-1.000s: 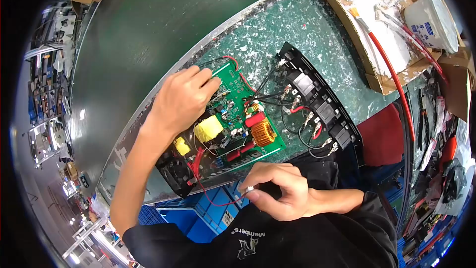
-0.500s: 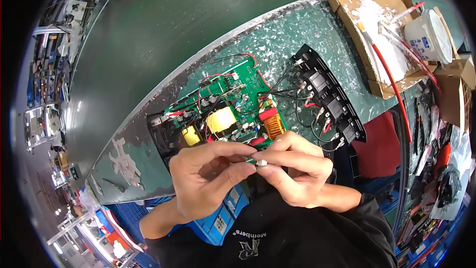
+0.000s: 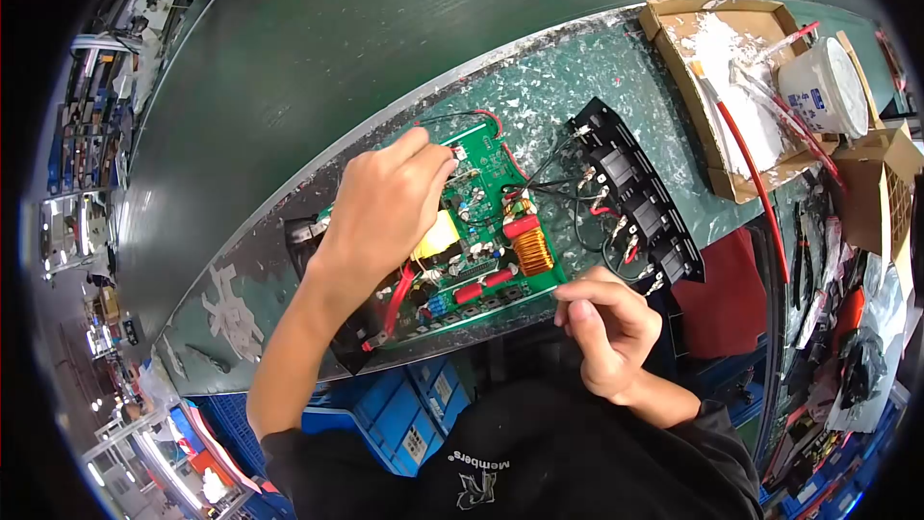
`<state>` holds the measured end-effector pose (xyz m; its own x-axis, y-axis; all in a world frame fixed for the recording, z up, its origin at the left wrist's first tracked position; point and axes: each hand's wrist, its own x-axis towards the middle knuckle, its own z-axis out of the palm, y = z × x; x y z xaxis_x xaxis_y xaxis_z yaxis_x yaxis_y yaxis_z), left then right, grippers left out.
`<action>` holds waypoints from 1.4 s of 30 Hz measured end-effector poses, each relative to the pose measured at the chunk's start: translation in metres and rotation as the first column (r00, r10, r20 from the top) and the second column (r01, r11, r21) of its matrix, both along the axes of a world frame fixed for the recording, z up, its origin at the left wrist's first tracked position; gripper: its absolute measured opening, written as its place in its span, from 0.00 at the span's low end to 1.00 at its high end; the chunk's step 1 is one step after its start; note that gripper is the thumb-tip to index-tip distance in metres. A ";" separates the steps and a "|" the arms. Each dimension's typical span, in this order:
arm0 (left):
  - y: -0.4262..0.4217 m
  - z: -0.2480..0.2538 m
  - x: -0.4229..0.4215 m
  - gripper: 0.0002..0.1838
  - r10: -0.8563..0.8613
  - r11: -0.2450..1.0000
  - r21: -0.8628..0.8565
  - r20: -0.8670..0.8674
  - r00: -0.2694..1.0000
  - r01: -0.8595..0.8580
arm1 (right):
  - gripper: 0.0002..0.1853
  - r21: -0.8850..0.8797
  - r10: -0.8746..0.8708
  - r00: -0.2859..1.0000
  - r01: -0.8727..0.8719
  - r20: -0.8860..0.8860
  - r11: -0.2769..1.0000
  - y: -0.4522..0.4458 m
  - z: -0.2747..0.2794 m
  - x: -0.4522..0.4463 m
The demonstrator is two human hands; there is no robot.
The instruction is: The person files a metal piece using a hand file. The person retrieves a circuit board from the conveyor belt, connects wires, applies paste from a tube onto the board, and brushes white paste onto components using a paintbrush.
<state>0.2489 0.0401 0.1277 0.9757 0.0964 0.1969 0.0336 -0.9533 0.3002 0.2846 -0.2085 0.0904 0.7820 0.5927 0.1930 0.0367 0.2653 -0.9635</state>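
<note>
My left hand (image 3: 390,197) reaches over the upper left part of a green circuit board (image 3: 491,149). Its fingertips are pinched together beside a small white connector (image 3: 460,153); what they hold, if anything, is hidden. My right hand (image 3: 616,337) is at the board's lower right corner, fingers curled and thumb close to the index finger. Anything between them cannot be made out. On the board are a copper-wound coil (image 3: 532,252), a yellow-wrapped transformer (image 3: 440,234) and red sleeved parts (image 3: 469,294). Wires join the board to a black socket panel (image 3: 640,197).
A cardboard tray (image 3: 679,72) of white material, with a red-handled brush (image 3: 751,154), is at the upper right. Beside it stands a white tub (image 3: 826,87). Blue bins (image 3: 409,424) sit below the bench edge. Torn scraps (image 3: 231,313) lie at left.
My hands have moved apart from a small white piece between their fingertips. The left went up over the board; the right shifted slightly right and down. The board's lower edge is now uncovered.
</note>
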 end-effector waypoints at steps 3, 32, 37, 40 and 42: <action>0.009 -0.016 0.012 0.05 -0.098 0.994 0.036 -0.070 0.993 0.100 | 0.08 -0.006 0.008 1.000 -0.007 0.018 1.000 -0.005 -0.004 -0.001; 0.022 -0.011 0.032 0.03 -0.230 0.968 0.033 -0.280 0.932 0.249 | 0.07 0.017 0.126 0.989 -0.125 -0.074 0.992 -0.008 -0.003 0.002; 0.022 0.002 0.036 0.03 -0.220 0.973 -0.015 -0.359 0.907 0.230 | 0.07 0.025 0.117 0.991 -0.115 -0.069 0.993 -0.011 -0.003 0.003; 0.018 0.011 0.042 0.06 -0.194 0.980 -0.059 -0.463 0.865 0.188 | 0.08 0.037 0.104 0.992 -0.102 -0.073 0.994 -0.011 -0.003 0.002; 0.020 0.008 0.040 0.06 -0.215 0.977 -0.089 -0.431 0.876 0.196 | 0.08 0.060 0.115 0.988 -0.109 -0.100 0.992 -0.011 -0.002 0.003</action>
<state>0.2888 0.0602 0.1355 0.9605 -0.1169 -0.2526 -0.0250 -0.9401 0.3400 0.2874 -0.2192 0.0882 0.7287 0.6683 0.1495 -0.0947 0.3145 -0.9445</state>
